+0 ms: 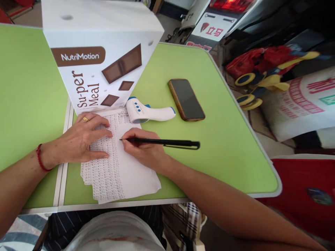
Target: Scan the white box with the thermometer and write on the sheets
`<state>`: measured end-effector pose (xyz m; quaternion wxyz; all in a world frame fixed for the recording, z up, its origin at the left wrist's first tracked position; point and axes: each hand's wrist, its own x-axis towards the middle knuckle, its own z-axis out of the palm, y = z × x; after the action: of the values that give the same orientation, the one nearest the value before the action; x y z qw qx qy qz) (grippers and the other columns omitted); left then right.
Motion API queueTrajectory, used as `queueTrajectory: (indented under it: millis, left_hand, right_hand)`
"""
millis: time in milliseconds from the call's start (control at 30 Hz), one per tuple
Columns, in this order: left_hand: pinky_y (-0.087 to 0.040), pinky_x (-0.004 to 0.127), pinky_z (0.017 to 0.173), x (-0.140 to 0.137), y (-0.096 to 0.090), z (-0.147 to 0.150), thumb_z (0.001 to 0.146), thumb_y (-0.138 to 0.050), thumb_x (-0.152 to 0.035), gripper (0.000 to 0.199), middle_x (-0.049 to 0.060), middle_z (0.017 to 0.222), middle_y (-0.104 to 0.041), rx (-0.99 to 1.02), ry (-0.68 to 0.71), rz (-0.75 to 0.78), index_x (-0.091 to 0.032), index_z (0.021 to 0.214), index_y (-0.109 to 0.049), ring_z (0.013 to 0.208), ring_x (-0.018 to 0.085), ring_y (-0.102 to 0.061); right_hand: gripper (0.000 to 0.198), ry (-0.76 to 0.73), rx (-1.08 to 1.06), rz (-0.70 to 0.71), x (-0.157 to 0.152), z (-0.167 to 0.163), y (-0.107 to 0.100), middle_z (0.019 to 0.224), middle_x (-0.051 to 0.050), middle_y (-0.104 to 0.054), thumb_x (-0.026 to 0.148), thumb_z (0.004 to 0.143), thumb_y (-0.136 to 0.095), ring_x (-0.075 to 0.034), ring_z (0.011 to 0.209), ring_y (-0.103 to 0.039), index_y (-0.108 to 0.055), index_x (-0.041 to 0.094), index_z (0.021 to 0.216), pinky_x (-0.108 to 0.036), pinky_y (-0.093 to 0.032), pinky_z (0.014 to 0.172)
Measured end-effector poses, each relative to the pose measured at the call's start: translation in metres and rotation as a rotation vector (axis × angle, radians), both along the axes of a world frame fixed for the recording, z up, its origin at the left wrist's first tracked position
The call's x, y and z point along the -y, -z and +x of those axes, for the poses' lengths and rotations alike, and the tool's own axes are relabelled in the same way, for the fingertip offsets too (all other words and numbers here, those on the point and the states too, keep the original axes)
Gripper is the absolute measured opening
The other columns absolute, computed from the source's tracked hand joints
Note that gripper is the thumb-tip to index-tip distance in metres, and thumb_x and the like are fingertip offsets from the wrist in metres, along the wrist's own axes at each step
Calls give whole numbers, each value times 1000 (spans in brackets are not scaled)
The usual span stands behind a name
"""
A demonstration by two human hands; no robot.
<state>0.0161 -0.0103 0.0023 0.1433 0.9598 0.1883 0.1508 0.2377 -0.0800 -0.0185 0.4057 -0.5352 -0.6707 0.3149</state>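
Sheets of white paper (138, 177) lie stacked unevenly on the green table, the top one partly covered with rows of small handwriting. My right hand (145, 148) grips a black pen (167, 142), its tip at the blank part of the page beside the written rows. Flat on the written part rests my left hand (83, 137), fingers spread, holding nothing. A white and blue infrared thermometer (154, 113) lies across the paper's top edge. Behind the sheets stands a white NutriMotion box (91, 76).
A phone in a brown case (186, 99) lies right of the thermometer on the green table (222, 146). Beyond the table's right edge are a printed white sack (303, 101), a blue and yellow wheeled object (261, 83) and a red seat-like surface (303, 188).
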Motion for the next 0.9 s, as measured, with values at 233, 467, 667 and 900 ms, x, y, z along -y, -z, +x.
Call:
queueTrajectory:
  millis: [233,467,667,900]
  left_hand:
    - [-35,51,104,0,0,0,89,-62,-52,40,13,121,-58,1,9,21,-19,112,-62,115,32,-50]
    - [-35,50,104,0,0,-1,89,-62,-52,40,13,122,-58,7,7,21,-19,112,-62,115,31,-50]
    - [-35,50,104,-1,1,-1,88,-63,-52,41,12,122,-58,1,-3,8,-21,113,-62,116,31,-50]
    - [-46,46,94,1,-2,-1,94,-53,-31,21,12,109,-61,112,-93,-9,-15,108,-55,105,28,-57]
  right_hand:
    - [7,-3,20,-8,-1,0,0,60,3,-58,20,74,-53,-9,54,-49,-58,20,70,-24,-40,53]
    - [6,-9,15,16,-1,0,1,60,3,-58,20,74,-53,-9,54,-48,-58,20,70,-25,-39,53]
    - [6,-29,49,8,-1,1,0,61,3,-57,23,76,-50,-10,53,-47,-52,22,71,-25,-37,51]
    - [32,-201,581,170,-3,28,-24,63,-2,-56,41,96,-43,-15,55,-45,-50,21,72,-30,-25,53]
